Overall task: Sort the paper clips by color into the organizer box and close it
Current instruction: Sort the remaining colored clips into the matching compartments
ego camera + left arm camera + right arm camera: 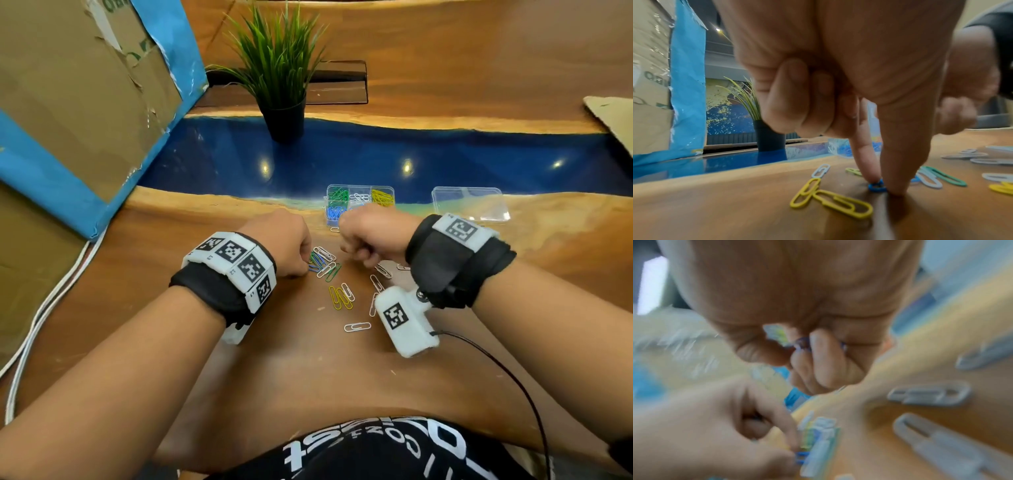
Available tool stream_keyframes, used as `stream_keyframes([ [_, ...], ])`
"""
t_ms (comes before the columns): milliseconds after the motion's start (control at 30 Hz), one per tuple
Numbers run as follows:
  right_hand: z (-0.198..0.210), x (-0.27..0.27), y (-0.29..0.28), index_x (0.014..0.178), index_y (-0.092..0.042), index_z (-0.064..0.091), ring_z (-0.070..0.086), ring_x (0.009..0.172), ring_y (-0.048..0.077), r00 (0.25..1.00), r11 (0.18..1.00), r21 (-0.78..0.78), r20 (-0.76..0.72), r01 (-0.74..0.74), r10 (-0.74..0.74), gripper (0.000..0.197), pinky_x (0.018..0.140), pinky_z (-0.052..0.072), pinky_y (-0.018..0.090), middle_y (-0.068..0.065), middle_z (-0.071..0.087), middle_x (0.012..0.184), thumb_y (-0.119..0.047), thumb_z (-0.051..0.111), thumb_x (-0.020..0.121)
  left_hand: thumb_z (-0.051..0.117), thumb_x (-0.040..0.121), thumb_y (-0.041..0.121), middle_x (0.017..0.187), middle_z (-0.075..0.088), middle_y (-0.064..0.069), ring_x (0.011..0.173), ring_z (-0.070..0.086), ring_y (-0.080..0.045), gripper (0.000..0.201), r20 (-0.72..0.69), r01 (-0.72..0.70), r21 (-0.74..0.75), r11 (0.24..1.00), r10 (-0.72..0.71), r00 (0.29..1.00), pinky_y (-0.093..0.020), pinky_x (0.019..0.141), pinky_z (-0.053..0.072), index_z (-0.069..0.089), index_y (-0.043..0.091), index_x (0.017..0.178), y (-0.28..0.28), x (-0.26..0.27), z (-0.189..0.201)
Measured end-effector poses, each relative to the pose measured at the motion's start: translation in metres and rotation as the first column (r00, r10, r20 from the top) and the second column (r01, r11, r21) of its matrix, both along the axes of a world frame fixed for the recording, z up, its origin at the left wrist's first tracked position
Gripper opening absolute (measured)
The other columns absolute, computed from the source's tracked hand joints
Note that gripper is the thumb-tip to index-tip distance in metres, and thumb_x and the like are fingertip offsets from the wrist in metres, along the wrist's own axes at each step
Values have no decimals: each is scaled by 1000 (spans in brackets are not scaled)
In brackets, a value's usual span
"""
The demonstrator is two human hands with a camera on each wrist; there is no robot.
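Note:
The clear organizer box [359, 202] stands open at the table's blue strip, with green, white, yellow and blue clips in separate compartments. Its lid [470, 205] lies to the right. Loose paper clips [342, 294] are scattered on the wood in front of it. My left hand [306, 267] reaches down to the pile, and its thumb and index finger pinch a blue paper clip [877, 186] against the table. My right hand [346, 248] hovers just in front of the box with curled fingers holding a bluish clip [802, 344]. The right wrist view is blurred.
A potted plant [281, 85] stands behind the box. A large cardboard box with blue tape [85, 102] fills the left side. White cables [44, 308] run along the left table edge. Two yellow clips [830, 201] lie close to my left fingertips.

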State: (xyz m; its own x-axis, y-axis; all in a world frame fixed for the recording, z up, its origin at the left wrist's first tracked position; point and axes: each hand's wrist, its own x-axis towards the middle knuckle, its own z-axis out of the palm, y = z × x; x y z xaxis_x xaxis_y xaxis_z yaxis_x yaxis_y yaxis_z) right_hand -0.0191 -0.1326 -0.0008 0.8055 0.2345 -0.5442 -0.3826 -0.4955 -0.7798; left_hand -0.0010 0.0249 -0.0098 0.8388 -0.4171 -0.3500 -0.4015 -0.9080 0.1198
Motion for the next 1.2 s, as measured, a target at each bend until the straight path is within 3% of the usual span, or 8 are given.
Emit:
stream_keyframes([
  [67, 1, 1, 0, 58, -12, 29, 25, 38, 10, 985, 948, 268, -80, 170, -154, 27, 39, 15, 13, 5, 36, 58, 8, 24, 76, 68, 73, 26, 60, 52, 11, 71, 56, -15, 5, -13, 5, 12, 1000, -5, 1000, -27, 63, 48, 65, 26, 69, 0, 0, 1],
  [200, 0, 5, 6, 65, -15, 32, 26, 37, 10, 988, 947, 286, -85, 150, -130, 24, 38, 14, 12, 3, 38, 56, 4, 29, 79, 67, 68, 25, 68, 60, 7, 69, 58, -15, 4, -33, -12, 21, 1000, 12, 999, -27, 63, 50, 64, 23, 68, 1, -2, -1],
  [367, -4, 15, 15, 72, -16, 47, 39, 51, 18, 994, 988, -145, 88, -53, 67, 12, 44, 29, 19, 2, 44, 64, -15, 54, 82, 66, 68, 23, 65, 60, 1, 64, 54, -18, 16, -81, -34, -49, 998, 30, 996, -29, 63, 48, 54, 19, 58, 6, -2, -5],
  [467, -7, 12, 18, 84, -17, 57, 48, 73, 20, 902, 811, -541, 201, -223, 382, 2, 54, 36, 24, 2, 52, 76, -19, 58, 84, 63, 72, 23, 61, 48, 0, 62, 43, -19, 27, -109, -121, -167, 979, 103, 989, -28, 59, 38, 42, 18, 56, 14, -2, -6],
  [600, -9, 12, 17, 97, -19, 67, 51, 82, 18, 844, 695, -683, 219, -226, 489, 16, 62, 36, 22, -6, 53, 77, -18, 53, 88, 55, 81, 14, 53, 37, 3, 51, 36, -16, 33, -216, -290, -306, 907, 230, 949, -26, 53, 30, 35, 16, 55, 19, -1, -1],
  [700, -8, 14, 16, 96, -18, 70, 61, 89, 22, 837, 638, -754, 241, -157, 491, 19, 69, 45, 25, -1, 66, 93, -20, 53, 87, 46, 80, 0, 44, 31, 2, 38, 29, -16, 38, -409, -487, -472, 735, 307, 859, -17, 43, 27, 33, 17, 49, 20, 3, -3],
  [833, -6, 12, 20, 93, -21, 71, 62, 93, 24, 818, 658, -738, 283, -147, 500, 17, 68, 44, 26, 0, 67, 95, -19, 56, 85, 42, 81, -7, 43, 26, 3, 32, 22, -8, 41, -502, -598, -541, 592, 344, 794, -11, 37, 23, 30, 17, 51, 17, 7, -3],
  [1200, -9, 12, 37, 86, -25, 69, 60, 88, 20, 796, 676, -710, 285, -200, 534, 7, 64, 38, 23, -3, 59, 84, -26, 65, 80, 37, 75, 7, 56, 32, -8, 48, 30, -19, 21, -469, -599, -384, 703, 410, 782, -25, 48, 24, 38, 18, 58, 16, 6, -14],
])
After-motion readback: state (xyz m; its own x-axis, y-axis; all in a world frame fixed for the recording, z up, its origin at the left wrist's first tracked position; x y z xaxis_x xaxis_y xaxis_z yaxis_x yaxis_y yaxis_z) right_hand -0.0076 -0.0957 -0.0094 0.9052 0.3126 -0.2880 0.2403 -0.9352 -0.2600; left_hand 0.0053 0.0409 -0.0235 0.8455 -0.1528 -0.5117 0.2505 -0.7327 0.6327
